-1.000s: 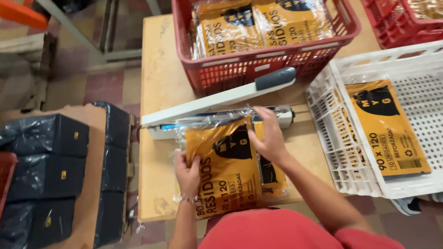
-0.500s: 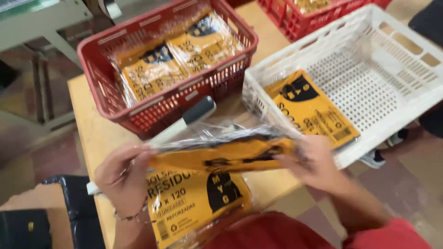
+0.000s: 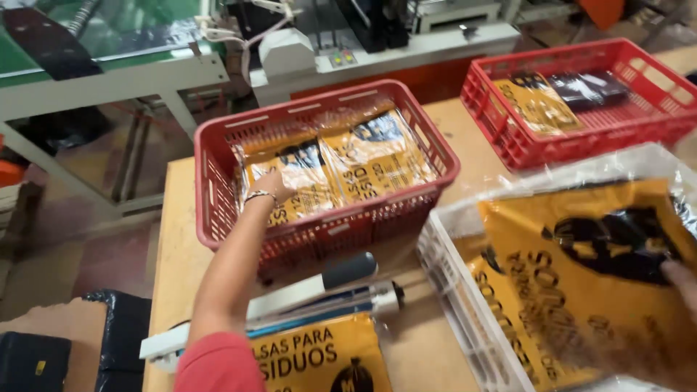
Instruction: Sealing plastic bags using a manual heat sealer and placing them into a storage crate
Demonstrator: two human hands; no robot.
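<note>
Left hand (image 3: 270,186) reaching into the near red basket (image 3: 218,145) at the far edge of the desk (image 3: 178,218), fingers resting on the left of two yellow packets (image 3: 290,185) lying flat inside; closed on the packet or merely touching it, cannot tell, since the fingers are hidden against the film. Bracelet on that wrist, red sleeve at the shoulder.

Right hand (image 3: 682,279) at the right border of the view, only fingertips showing, pinching the edge of a large yellow packet in clear film (image 3: 581,268) held over the white crate (image 3: 454,305) at the desk's right side. Another packet of the same kind already lying in the crate beneath. Held packet tilted, film wrinkled and shiny.

Between basket and crate, a lever-arm heat sealer (image 3: 319,287) with a dark handle, lying along the desk's middle; one more yellow packet (image 3: 319,359) at the near edge. Second red basket (image 3: 581,94) at the far right corner, with a yellow and a dark packet inside.

Judging by sag and gloss: light, soft, floppy, slippery wrap, not fragile. Best taken by a corner or edge seam, thumb on top and fingers under, or flat-palmed from below to stop it folding.
</note>
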